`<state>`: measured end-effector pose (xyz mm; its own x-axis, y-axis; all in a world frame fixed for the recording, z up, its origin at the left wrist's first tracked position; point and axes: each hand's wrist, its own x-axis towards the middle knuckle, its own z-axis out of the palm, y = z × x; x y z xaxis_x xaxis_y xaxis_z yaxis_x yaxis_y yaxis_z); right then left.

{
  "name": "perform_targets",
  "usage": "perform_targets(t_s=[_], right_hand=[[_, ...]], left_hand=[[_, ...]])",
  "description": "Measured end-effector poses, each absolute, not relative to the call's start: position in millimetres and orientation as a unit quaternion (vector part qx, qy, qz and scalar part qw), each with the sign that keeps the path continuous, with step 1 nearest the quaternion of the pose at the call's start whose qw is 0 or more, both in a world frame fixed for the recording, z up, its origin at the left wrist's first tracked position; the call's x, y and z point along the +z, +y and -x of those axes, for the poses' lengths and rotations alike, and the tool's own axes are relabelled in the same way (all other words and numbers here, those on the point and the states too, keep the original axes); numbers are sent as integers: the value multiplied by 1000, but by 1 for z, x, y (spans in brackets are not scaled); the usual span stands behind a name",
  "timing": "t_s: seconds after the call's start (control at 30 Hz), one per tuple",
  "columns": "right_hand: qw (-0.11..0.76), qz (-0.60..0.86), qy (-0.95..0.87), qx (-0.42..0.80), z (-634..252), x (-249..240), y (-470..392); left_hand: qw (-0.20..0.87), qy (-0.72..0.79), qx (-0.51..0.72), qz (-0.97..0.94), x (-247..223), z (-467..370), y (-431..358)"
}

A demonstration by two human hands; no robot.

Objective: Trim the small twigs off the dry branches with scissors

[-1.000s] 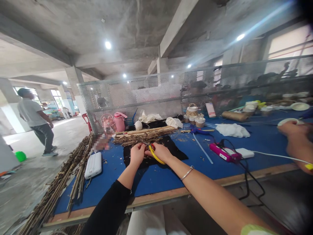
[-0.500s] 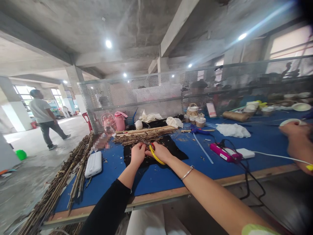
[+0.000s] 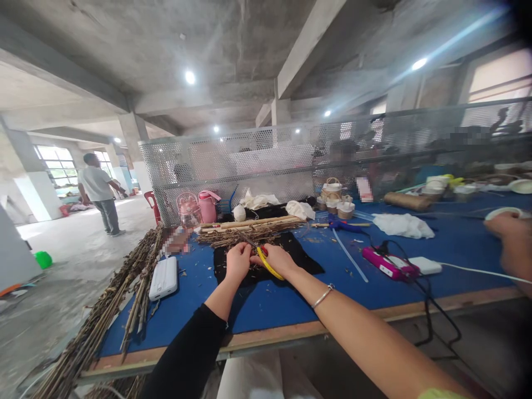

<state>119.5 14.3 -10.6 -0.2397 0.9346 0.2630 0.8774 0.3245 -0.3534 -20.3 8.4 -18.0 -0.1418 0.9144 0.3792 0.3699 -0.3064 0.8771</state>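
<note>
My right hand (image 3: 276,259) is closed around yellow-handled pruning shears (image 3: 271,267), with a bit of red by the grip. Their dark blades (image 3: 248,239) point up and left, over the near side of a pile of dry twigs (image 3: 233,237). Close beside the blades, my left hand (image 3: 238,260) is closed in a pinch; whatever its fingers hold is too small or hidden to make out. Both hands are above a black cloth (image 3: 295,252) strewn with small plant scraps, their fingertips nearly touching.
Long bundled dry stalks (image 3: 112,288) lie along the left table edge beside a white power bank (image 3: 163,278). To the right are a blue glue gun (image 3: 343,224), a magenta box (image 3: 388,263) with cables, and another person's hand (image 3: 509,227). A mesh screen (image 3: 228,160) stands behind.
The whole view has shifted slightly to the right in frame. My hands stay together with the shears at the same spot. A person in the background has walked farther right.
</note>
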Motion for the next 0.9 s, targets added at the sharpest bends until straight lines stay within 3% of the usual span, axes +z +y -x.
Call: perform_targets(t_s=[0.23, 0.4, 0.9], right_hand=[[224, 561, -793, 81, -119, -14, 13], [247, 552, -793, 71, -119, -14, 13], [210, 578, -787, 40, -119, -11, 13]], left_hand=[[314, 508, 573, -561, -17, 18, 9], [303, 518, 564, -567, -13, 18, 4], [236, 543, 533, -604, -14, 23, 5]])
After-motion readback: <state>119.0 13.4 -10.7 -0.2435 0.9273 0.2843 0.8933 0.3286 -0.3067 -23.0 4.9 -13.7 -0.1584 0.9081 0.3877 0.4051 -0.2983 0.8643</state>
